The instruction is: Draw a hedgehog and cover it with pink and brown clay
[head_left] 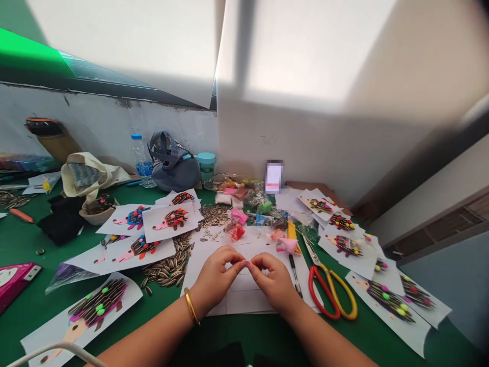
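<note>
Landmark for these notes: the white drawing sheet (248,302), nearest the worker, pencil lines faintly visible.

Above it, our left hand (219,270) and right hand (273,278) meet thumb-to-thumb, forefingers curled in. A pinkish speck shows at the joined tips; we cannot tell whether it is clay or fingertip, nor whether either pinch is clamped on anything. Wrists low, tips together: a hold that seems suited to fine finger work.

Sunflower seeds (170,267) lie heaped along the sheet's left edge, presumably for easy reach. Toward its far right corner, a pink clay packet (287,245) sits just beyond the right hand. A black pen (295,275) lies along its right side; scissors (317,262) rest beside that, handles nearest us, probably for ready pickup.

Hedgehog pictures flank the sheet, left (171,223) and right (344,244), likely spread out to spare their raised parts. Beyond its far edge, a phone (273,178) stands propped, screen our way, perhaps for viewing.
</note>
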### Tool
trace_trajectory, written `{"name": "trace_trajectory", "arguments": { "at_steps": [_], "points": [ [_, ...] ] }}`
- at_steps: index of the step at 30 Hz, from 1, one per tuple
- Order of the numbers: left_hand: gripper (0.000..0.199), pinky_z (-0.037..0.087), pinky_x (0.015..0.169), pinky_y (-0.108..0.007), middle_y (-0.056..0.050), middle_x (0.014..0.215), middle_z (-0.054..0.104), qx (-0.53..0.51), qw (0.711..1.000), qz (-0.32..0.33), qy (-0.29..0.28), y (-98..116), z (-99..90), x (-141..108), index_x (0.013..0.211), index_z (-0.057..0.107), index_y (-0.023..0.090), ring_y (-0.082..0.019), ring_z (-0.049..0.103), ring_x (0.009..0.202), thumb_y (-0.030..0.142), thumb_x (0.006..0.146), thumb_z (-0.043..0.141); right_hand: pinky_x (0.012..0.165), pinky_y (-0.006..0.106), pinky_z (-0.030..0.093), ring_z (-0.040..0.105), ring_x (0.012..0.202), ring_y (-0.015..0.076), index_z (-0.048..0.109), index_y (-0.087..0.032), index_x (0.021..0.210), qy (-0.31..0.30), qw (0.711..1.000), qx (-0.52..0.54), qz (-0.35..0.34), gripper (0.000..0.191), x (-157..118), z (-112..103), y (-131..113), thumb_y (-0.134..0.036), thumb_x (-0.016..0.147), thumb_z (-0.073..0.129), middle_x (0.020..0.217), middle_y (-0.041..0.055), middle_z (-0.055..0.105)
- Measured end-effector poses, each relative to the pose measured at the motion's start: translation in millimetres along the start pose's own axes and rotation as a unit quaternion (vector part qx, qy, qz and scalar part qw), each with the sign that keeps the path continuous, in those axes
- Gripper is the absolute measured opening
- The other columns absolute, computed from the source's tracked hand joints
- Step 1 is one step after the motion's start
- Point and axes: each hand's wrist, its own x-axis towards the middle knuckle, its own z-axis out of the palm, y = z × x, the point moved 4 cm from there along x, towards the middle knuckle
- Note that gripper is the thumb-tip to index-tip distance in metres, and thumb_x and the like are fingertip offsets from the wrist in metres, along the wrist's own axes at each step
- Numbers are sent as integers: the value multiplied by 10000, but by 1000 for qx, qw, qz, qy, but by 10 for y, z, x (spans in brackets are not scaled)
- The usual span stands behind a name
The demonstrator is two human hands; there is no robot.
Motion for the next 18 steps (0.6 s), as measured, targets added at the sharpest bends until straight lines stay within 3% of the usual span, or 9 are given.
{"name": "trace_trajectory", "arguments": {
  "at_steps": [3,6,14,18],
  "points": [
    [208,492,749,-318,-23,807,651,8,1000,-6,15,4,-6,0,779,673,209,-185,609,795,381,888,630,695,282,450,578,746,174,671,-212,884,-5,1000,11,3,168,-2,3,21,-374,864,630,791,19,658],
    [200,490,765,-317,-22,830,658,-10,1000,-13,21,6,-2,-7,797,674,211,-183,612,812,385,886,633,704,279,448,593,775,176,678,-221,999,-3,999,38,21,231,4,5,43,-380,832,680,862,20,685],
    [188,482,777,-322,-24,854,643,-7,1000,-16,-2,5,16,-18,829,667,209,-187,598,844,381,891,625,647,270,426,536,683,160,680,-194,752,18,998,47,41,249,29,-20,52,-418,856,644,713,15,643],
    [233,474,761,-314,-18,824,633,0,1000,-14,-6,-15,30,-13,790,649,204,-180,590,812,411,894,620,674,272,424,550,713,162,674,-192,750,-2,999,36,22,228,26,-14,38,-382,867,627,729,17,643]
  ]
}}
